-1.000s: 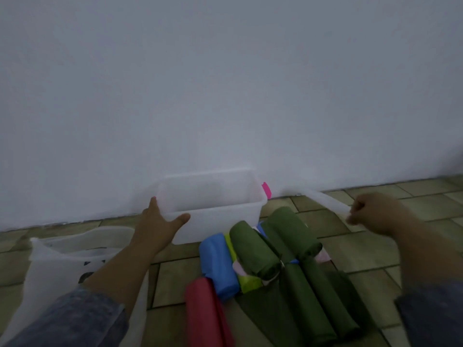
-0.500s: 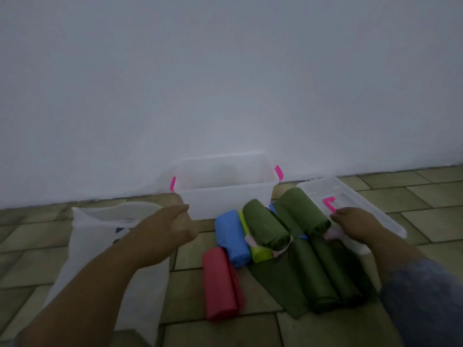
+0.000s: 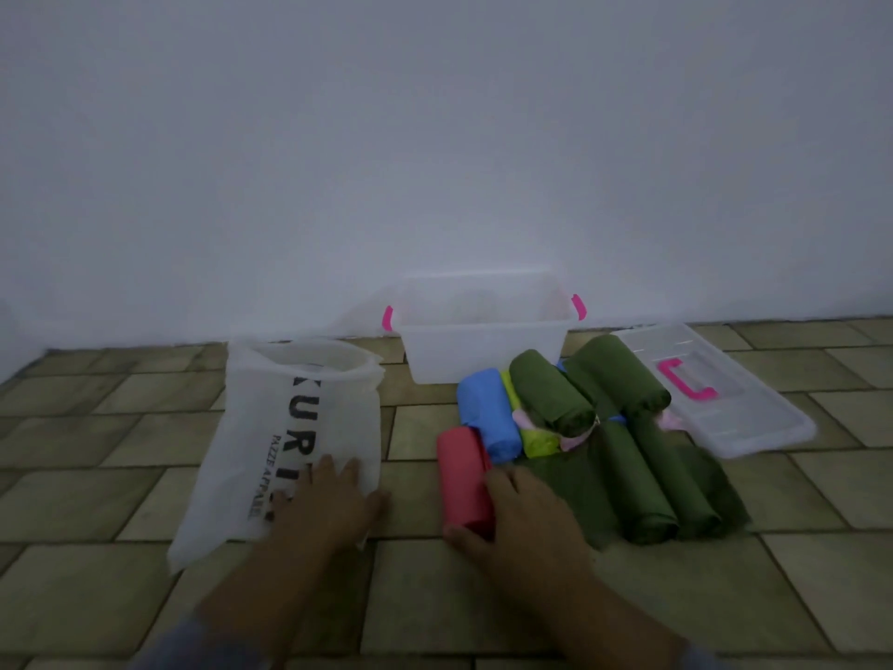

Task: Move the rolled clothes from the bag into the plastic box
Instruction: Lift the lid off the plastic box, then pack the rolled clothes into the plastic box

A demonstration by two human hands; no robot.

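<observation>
Rolled clothes (image 3: 551, 394): heaped on the floor just before the plastic box (image 3: 483, 360), outside the bag (image 3: 270, 427). Box open, lid (image 3: 754, 423) set aside at right, seemingly for loading. Left hand (image 3: 328, 500): flat-fingered, resting on bag. Right hand (image 3: 522, 519): curled round red roll (image 3: 461, 469), likely first to go.

Red roll (image 3: 463, 478), blue roll (image 3: 485, 412), olive-green rolls (image 3: 551, 393), clear box (image 3: 483, 348) with pink latches (image 3: 579, 307), white bag (image 3: 290, 437) lettered black
</observation>
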